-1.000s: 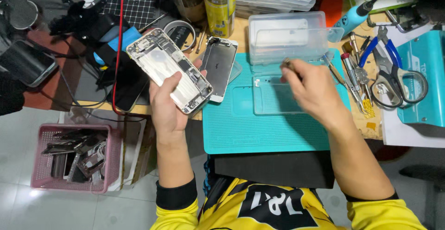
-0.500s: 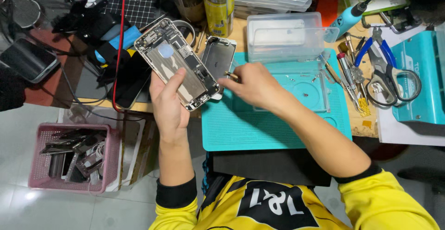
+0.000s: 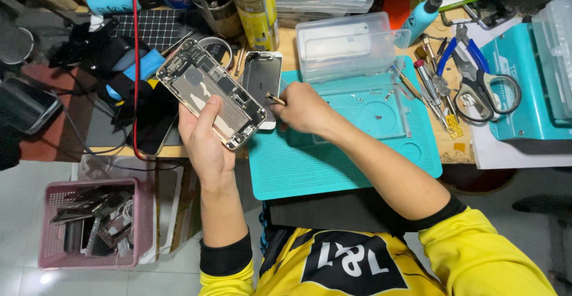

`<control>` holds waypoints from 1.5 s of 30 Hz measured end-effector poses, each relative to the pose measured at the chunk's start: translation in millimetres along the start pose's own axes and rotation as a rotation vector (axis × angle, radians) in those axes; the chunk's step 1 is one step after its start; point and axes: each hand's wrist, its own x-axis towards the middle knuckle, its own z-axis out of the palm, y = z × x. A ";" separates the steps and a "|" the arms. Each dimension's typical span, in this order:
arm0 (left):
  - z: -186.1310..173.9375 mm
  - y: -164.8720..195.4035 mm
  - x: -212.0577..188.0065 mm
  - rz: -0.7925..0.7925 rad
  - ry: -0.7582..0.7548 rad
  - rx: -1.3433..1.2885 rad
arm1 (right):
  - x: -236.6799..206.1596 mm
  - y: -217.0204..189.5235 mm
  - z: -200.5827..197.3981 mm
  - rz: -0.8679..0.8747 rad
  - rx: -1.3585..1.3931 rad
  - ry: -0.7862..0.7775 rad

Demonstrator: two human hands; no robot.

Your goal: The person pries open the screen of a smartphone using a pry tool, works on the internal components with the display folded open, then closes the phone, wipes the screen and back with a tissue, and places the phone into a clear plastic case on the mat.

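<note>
1. The wooden surface carries a teal mat.
2. Behind the mat stand a clear plastic box and a yellow spray can.
3. Right of the mat lie pliers.

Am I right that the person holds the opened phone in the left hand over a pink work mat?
Not quite: the work mat is teal, as the head view shows. Pink is the basket on the floor. The left hand does hold the opened phone.

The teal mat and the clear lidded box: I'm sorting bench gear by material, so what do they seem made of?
The teal mat looks like soft matte silicone or rubber: dull, with moulded recesses and fine texture. The clear box looks like thin, glossy, translucent plastic, since things behind it show through.
</note>
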 end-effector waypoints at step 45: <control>141.9 -42.3 -40.1 0.805 -0.578 1.228 | -175.5 53.9 -188.0 -0.469 -0.459 0.656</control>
